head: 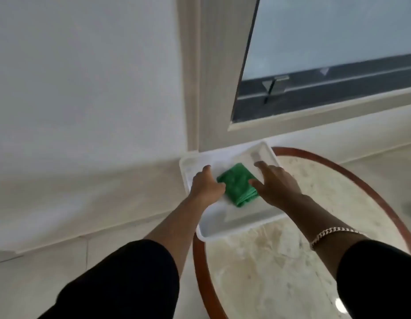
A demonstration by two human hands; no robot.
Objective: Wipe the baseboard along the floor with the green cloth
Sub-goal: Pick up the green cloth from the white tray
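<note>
Green cloth (237, 183): folded, it lay in the white tray (222, 226), between your two hands; its long axis ran from the tray's far side toward you, slanting a little to your right, with the bunched fold at the near end.
Left hand (205, 184): your palm faced down at the cloth's left edge, touching it; the fingers (206, 168) were loosely curled, not pinching anything.
Right hand (277, 183): it lay at the cloth's right edge, fingers spread, the thumb touching the cloth, gripping nothing.
Bracelet (333, 234): a chain sat on your right wrist, just past the dark sleeve.
Tray edges: the tray sat on the round surface (280, 272) of pale marbled stone with a red-brown rim (199, 272); its left part overhung that rim, toward the wall.
Baseboard (84, 226): a pale strip ran along the foot of the white wall, left of the tray, meeting the light floor (38, 284).
Open room: you had bare floor left of the surface, along the baseboard; a window frame (315, 116) stood right behind the tray.
Writing: you could read none; the view was blurred.
</note>
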